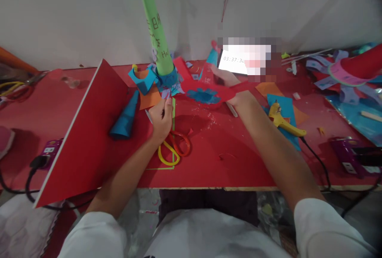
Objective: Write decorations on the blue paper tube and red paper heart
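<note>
My left hand is closed, its fingertips pinching a small purplish paper piece at the foot of a tall green paper tube. The tube stands upright on a blue paper base. My right hand lies further right and holds a red paper strip that carries a blue paper flower. Scissors with yellow and orange handles lie on the table just under my left wrist.
A big red sheet leans at the left, with a blue paper cone beside it. A yellow glue gun lies right of my arm on blue paper. Purple power strips and cables sit at both table ends. Paper scraps crowd the far right.
</note>
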### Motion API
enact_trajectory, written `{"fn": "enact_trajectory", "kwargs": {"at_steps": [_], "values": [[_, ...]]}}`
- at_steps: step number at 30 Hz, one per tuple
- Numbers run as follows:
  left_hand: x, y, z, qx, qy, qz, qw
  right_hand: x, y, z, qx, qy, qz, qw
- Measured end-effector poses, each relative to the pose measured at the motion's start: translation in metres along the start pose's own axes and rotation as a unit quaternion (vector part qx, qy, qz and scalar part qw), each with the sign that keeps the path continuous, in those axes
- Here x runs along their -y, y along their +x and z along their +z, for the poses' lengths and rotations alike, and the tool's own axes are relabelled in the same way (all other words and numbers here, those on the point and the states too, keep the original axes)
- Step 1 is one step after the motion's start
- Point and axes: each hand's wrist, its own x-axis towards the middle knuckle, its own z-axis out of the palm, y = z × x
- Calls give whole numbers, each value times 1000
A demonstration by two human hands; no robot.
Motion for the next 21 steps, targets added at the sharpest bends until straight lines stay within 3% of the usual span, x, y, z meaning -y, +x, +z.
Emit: {"fn": "enact_trajectory", "kwargs": {"at_steps": [2, 5, 7, 9, 12, 15, 19, 20, 21], "values": [[8, 5, 2, -40, -64, -48, 996, 2, -3, 9, -19, 6, -53, 998], [25, 14, 3, -99, -145, -72, 982, 4, -5, 22, -40, -57, -198, 978], [36, 18, 3, -104, -163, -81, 978, 0, -5, 27, -31, -118, -268, 956], [44, 20, 3, -93, -163, -95, 978, -9, -3, 28, -16, -182, -294, 938], [48, 18, 4, -84, -125, -95, 984, -29, 1, 21, 14, -261, -267, 928], [47, 16, 3, -100, -106, -78, 986, -39, 3, 7, 40, -274, -225, 934], [45, 15, 3, -97, -104, -63, 988, -18, -3, -15, 151, -284, -168, 932], [45, 15, 4, -93, -102, -61, 989, -9, -5, -22, 166, -294, -145, 930], [45, 15, 4, -88, -101, -60, 989, -2, -6, -30, 144, -303, -129, 933]]}}
